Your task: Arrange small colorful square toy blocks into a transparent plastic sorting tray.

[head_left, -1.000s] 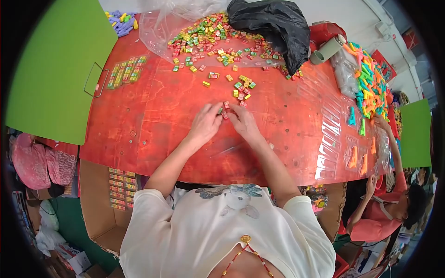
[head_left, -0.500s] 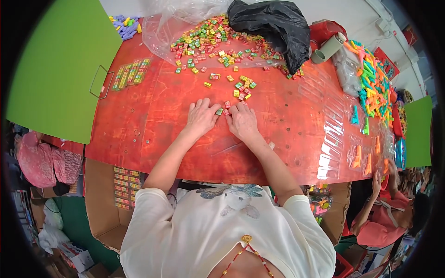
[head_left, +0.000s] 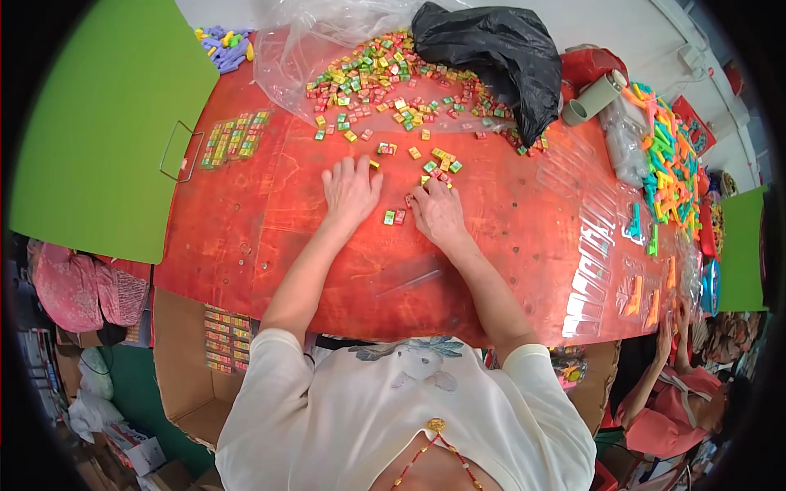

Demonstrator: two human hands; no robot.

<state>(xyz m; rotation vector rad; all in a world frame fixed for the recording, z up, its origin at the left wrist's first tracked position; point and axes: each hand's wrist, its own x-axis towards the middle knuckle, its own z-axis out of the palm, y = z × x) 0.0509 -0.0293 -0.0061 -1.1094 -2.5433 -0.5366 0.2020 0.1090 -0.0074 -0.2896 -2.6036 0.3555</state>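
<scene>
My left hand (head_left: pixel 352 195) lies on the red table with its fingers stretched forward; their tips are beside a small yellow block (head_left: pixel 375 164). My right hand (head_left: pixel 440 214) is bent over the table, thumb and forefinger closed at a small red block (head_left: pixel 409 200), partly hidden by the fingers. Between my hands and slightly nearer to me, a green block (head_left: pixel 389 217) and a red-pink block (head_left: pixel 399 216) sit side by side, apart from both hands. Just beyond my right fingertips lies a loose cluster of yellow, green and red blocks (head_left: pixel 443 157).
A large pile of small blocks (head_left: pixel 368 74) spreads on clear plastic at the back, beside a black bag (head_left: pixel 491 53). Blocks in rows (head_left: pixel 235 139) lie left, near a green board (head_left: pixel 98 123). Clear trays (head_left: pixel 591 262) and colourful plastic pieces (head_left: pixel 671 176) are right, near another person (head_left: pixel 675 393).
My left hand has moved forward and left, away from the green block. My right hand has shifted slightly right. The green and red-pink blocks now stand uncovered between them.
</scene>
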